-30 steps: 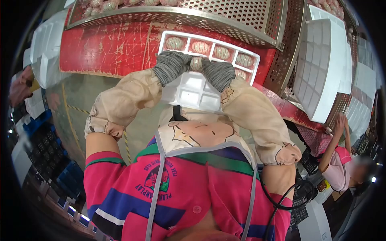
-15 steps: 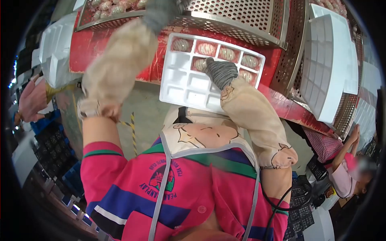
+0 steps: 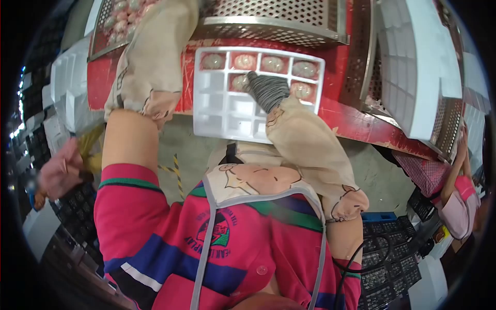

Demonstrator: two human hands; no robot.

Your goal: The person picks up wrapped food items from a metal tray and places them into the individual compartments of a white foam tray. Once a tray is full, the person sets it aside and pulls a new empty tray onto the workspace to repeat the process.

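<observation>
My right hand (image 3: 268, 93), in a grey knitted glove, is over the white compartment tray (image 3: 207, 128). Its thumb side touches or nearly touches a pale, ridged round piece (image 3: 239, 82) in the second row; the other fingers are mostly hidden under the glove, and so is the compartment beneath. Several similar pieces with reddish surrounds fill the top row, such as this one (image 3: 245, 62), and another (image 3: 302, 90) sits right of the hand. My left arm, in a beige sleeve (image 3: 152, 57), reaches past the top edge of the view, where the hand is out of sight.
A perforated metal tray (image 3: 279, 14) lies beyond the compartment tray on the red table (image 3: 341, 121). More round pieces (image 3: 122, 23) are heaped at upper left. Stacked white trays (image 3: 408, 67) stand at right. Other people (image 3: 457, 206) are at both sides.
My left hand has gone up out of view. The compartment tray and my right hand appear shifted left as the view moved; the right hand remains over the same part of the tray.
</observation>
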